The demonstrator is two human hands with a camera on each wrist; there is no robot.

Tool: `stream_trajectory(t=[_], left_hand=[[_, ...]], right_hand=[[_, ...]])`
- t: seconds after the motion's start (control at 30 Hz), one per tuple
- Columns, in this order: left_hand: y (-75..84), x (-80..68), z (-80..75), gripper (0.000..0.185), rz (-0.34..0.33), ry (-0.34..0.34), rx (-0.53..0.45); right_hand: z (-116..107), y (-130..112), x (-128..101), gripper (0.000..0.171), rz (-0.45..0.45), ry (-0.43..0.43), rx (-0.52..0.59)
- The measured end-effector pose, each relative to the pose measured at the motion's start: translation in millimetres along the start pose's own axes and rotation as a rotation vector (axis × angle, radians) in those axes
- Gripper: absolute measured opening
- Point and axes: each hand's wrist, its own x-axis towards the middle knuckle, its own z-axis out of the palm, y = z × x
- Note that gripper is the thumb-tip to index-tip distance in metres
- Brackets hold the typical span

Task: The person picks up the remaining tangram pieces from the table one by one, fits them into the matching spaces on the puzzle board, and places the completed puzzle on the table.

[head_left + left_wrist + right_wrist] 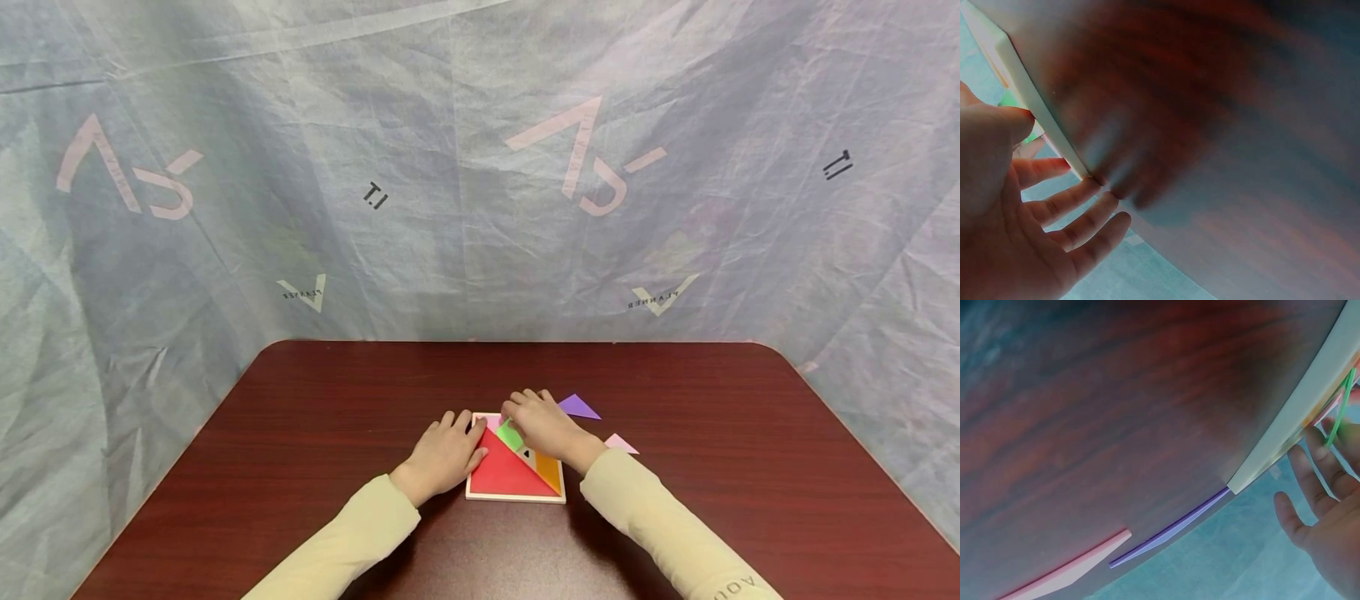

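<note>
A square tangram tray (513, 497) lies on the dark wooden table (675, 517), holding a red triangle (501, 477), an orange piece (552, 472) and a green piece (510, 436). My left hand (446, 450) rests flat against the tray's left edge (1041, 119), fingers straight and spread, thumb on the rim. My right hand (542, 423) reaches over the tray's far part and pinches the green piece (1340, 409), which stands tilted out of the tray (1285, 431).
A purple triangle (577, 407) and a pink triangle (621, 443) lie loose on the table just right of the tray; the right wrist view shows the purple triangle (1172, 534) and the pink triangle (1072, 569) edge-on. A grey printed cloth (480, 167) hangs behind the table.
</note>
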Motion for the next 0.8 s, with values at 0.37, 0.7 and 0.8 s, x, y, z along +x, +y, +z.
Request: stream_trajectory(t=[0.37, 0.7, 0.8], left_hand=[[0.3, 0.1, 0.0, 0.044, 0.001, 0.01, 0.003], [0.1, -0.1, -0.2, 0.044, -0.002, 0.005, -0.009], [0.0, 0.0, -0.6, 0.044, -0.006, 0.004, -0.011]], right_hand=[[2.6, -1.4, 1.3, 0.01, -0.008, 0.009, -0.038], [4.5, -4.7, 2.5, 0.02, 0.003, 0.019, -0.102], [5.4, -4.8, 3.1, 0.023, 0.008, 0.023, -0.127]])
